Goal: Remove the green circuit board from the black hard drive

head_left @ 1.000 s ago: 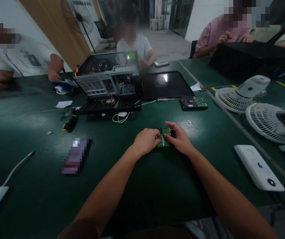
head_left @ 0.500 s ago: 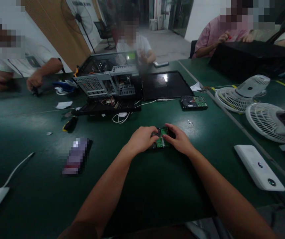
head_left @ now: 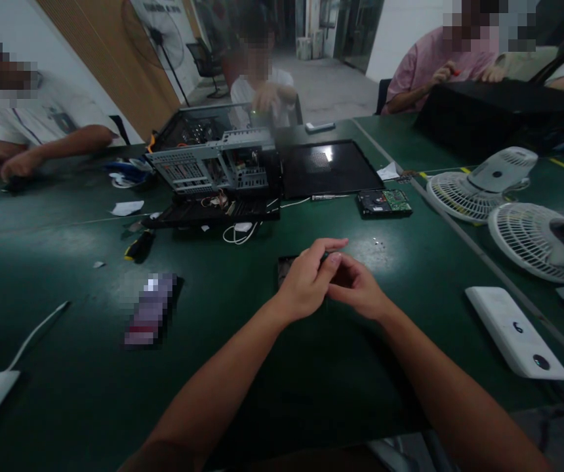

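Note:
A hard drive (head_left: pixel 286 263) lies on the green table in front of me, mostly covered by my hands; only its dark left end shows. My left hand (head_left: pixel 306 280) arches over it, thumb and fingers curled toward the right. Meeting it from the other side, my right hand (head_left: pixel 358 285) has its fingers bent and its fingertips close against my left thumb. A thin dark edge shows between the fingers, but what they pinch is hidden. The green circuit board is out of sight. Another hard drive (head_left: pixel 384 203) with a green board lies farther back, apart from both hands.
An opened computer case (head_left: pixel 213 167) stands ahead, beside a black side panel (head_left: pixel 331 167). Tiny screws (head_left: pixel 378 243) lie right of my hands. A phone (head_left: pixel 151 308) and yellow-black screwdriver (head_left: pixel 139 245) are left; a white power bank (head_left: pixel 515 333) and fan parts (head_left: pixel 530 239) right. Co-workers sit around.
My left hand has shifted right across the drive and now meets my right hand, with the fingers closed together. The drive's left end has come into view; the green board is no longer visible.

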`<state>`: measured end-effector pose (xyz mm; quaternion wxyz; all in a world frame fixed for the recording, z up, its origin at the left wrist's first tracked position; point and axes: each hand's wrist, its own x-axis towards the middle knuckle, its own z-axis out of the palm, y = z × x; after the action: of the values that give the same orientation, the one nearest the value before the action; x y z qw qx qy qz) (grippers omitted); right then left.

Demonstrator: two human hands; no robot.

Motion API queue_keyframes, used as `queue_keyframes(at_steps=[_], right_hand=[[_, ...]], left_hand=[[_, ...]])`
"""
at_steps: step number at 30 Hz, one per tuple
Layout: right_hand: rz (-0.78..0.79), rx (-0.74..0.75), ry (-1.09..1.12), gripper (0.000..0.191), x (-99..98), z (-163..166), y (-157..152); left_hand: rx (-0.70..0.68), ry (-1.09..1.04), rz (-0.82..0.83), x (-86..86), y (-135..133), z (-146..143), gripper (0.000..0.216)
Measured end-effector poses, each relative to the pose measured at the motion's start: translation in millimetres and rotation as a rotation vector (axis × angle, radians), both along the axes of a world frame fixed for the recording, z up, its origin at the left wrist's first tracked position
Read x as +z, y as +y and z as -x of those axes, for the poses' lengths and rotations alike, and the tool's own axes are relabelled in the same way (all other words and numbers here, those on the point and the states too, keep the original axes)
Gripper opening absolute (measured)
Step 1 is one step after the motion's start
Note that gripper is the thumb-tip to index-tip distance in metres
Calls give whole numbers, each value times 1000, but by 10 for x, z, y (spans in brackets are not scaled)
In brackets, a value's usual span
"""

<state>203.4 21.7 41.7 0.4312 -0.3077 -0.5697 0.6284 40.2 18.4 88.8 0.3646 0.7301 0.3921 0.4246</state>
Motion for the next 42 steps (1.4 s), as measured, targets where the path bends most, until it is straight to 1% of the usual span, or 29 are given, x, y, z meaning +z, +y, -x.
queue_keyframes(at_steps=[2, 4, 5, 7, 8, 10, 11, 12, 13, 14, 16, 19, 23, 26, 30, 32, 35, 38, 40, 42], right_hand=[[9, -16, -25, 38, 20, -9, 9], [-2, -66, -77, 33, 30, -92, 65], [-18, -115, -119, 31, 31, -166, 106], [-87, -298, -259, 28, 15, -375, 208], [-136, -426, -399, 22, -5, -505, 262], [-218, -786, -742, 15, -68, -788, 367], [-227, -904, -883, 16, -110, -925, 415], [-230, -968, -1005, 17, -156, -1049, 457], [-236, -988, -1108, 19, -203, -1152, 493], [-247, -976, -1195, 22, -250, -1230, 524], [-264, -898, -1341, 26, -327, -1306, 567], [-281, -814, -1492, 28, -388, -1268, 604], [-268, -781, -1540, 30, -397, -1159, 648], [-235, -780, -1556, 30, -397, -1128, 678], [-210, -770, -1564, 28, -393, -1135, 684], [-230, -767, -1540, 27, -378, -1131, 668], [-365, -717, -1393, 21, -340, -1044, 615], [-507, -548, -1151, 17, -300, -819, 530], [-534, -426, -1029, 14, -278, -625, 472], [-548, -334, -960, 11, -262, -449, 431]], left_hand=[[10, 41, -40, -32, -21, -44, 38], [82, 84, -73, -65, -25, -66, 46], [127, 115, -84, -83, -26, -76, 50], [190, 198, -93, -131, -38, -113, 51], [202, 249, -94, -166, -54, -145, 48], [195, 349, -112, -263, -107, -236, 39], [201, 411, -132, -324, -143, -291, 38], [214, 489, -155, -390, -182, -347, 40], [232, 571, -178, -457, -223, -399, 41], [264, 641, -196, -522, -262, -443, 44], [300, 750, -239, -633, -331, -498, 48], [326, 832, -292, -726, -393, -494, 50], [344, 869, -297, -751, -413, -431, 50], [328, 904, -321, -766, -425, -403, 48], [295, 928, -351, -803, -484, -342, 53], [259, 922, -363, -814, -527, -287, 52], [214, 897, -384, -810, -574, -210, 46], [212, 861, -394, -786, -574, -168, 40], [216, 837, -389, -769, -555, -156, 38], [214, 818, -377, -762, -534, -149, 38]])
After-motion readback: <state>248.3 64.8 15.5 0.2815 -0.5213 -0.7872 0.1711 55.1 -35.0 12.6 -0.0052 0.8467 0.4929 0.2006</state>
